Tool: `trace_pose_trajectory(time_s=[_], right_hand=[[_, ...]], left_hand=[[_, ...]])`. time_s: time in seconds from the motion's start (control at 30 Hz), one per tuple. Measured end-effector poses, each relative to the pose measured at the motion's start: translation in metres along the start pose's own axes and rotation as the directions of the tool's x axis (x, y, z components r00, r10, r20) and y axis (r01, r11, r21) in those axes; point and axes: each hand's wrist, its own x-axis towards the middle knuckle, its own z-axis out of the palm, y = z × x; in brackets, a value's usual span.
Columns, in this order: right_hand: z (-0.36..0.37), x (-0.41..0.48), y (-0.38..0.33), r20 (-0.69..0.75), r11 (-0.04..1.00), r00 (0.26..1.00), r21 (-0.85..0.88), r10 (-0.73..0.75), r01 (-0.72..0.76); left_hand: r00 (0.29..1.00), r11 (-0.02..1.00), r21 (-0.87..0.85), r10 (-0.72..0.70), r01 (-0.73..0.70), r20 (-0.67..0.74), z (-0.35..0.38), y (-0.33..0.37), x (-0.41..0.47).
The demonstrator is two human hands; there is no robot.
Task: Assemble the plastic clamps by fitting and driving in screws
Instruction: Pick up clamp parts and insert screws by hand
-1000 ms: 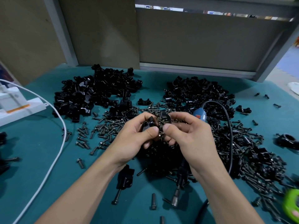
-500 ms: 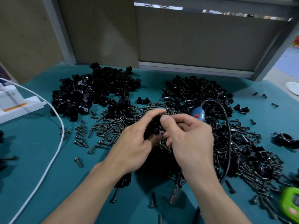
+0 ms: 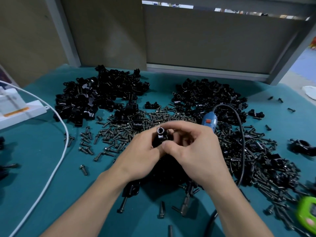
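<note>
Both hands meet above the middle of the teal table [image 3: 42, 177]. My left hand [image 3: 142, 154] grips a black plastic clamp [image 3: 160, 136] from below, its round hole facing the camera. My right hand [image 3: 193, 149] pinches the same clamp from the right with thumb and fingers; whether a screw sits between those fingers is hidden. Loose black screws [image 3: 119, 132] lie scattered under and around the hands. Two heaps of black clamp halves sit behind, one at the back left [image 3: 102, 94] and one at the back right [image 3: 210, 98].
A blue electric screwdriver [image 3: 209, 121] with a black cable [image 3: 242, 142] lies just right of the hands. A white cable [image 3: 56, 166] and a white box [image 3: 15, 108] are at the left. A green object [image 3: 307, 214] sits at the right edge. An assembled clamp [image 3: 302, 146] lies far right.
The clamp has been turned in the hands so that its round hole now faces up toward the camera. Both hands stayed together over the screw pile.
</note>
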Motion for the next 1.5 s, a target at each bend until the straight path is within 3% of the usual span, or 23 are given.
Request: trace_pose_trajectory(time_s=[0.27,0.53,0.67,0.8,0.93,1.1,1.33,1.5], right_hand=[[-0.007,0.007,0.009,-0.038,0.991,0.994,0.086,0.107,-0.103],[-0.003,0.003,0.01,0.029,0.993,0.993,-0.034,0.115,-0.114],[0.003,0.001,0.012,-0.016,0.984,0.996,-0.154,0.086,-0.088],[0.001,0.005,0.013,-0.026,0.981,0.992,-0.145,0.124,-0.127],[0.001,0.005,0.01,-0.03,0.988,0.997,-0.132,0.073,-0.076],[-0.004,0.008,0.011,0.055,0.99,0.989,-0.039,0.138,-0.136],[0.009,0.007,0.013,-0.137,0.982,0.973,0.062,0.185,-0.178],[-0.001,0.008,0.014,-0.125,0.976,0.977,0.157,0.17,-0.15]], left_hand=[[0.989,0.941,-0.312,-0.107,0.134,0.101,-0.004,-0.005,-0.001],[0.967,0.845,-0.471,-0.209,0.253,0.144,-0.004,-0.007,-0.002],[0.968,0.825,-0.506,-0.202,0.251,0.151,-0.001,-0.005,-0.006],[0.967,0.848,-0.466,-0.202,0.251,0.152,0.002,-0.002,-0.006],[0.979,0.89,-0.407,-0.191,0.205,0.075,0.008,0.003,-0.005],[0.991,0.881,-0.459,-0.133,0.119,0.002,0.003,0.003,-0.005],[0.978,0.859,-0.495,-0.194,0.13,-0.081,0.006,0.006,-0.002],[0.971,0.829,-0.533,-0.235,0.171,-0.054,0.007,0.006,-0.006]])
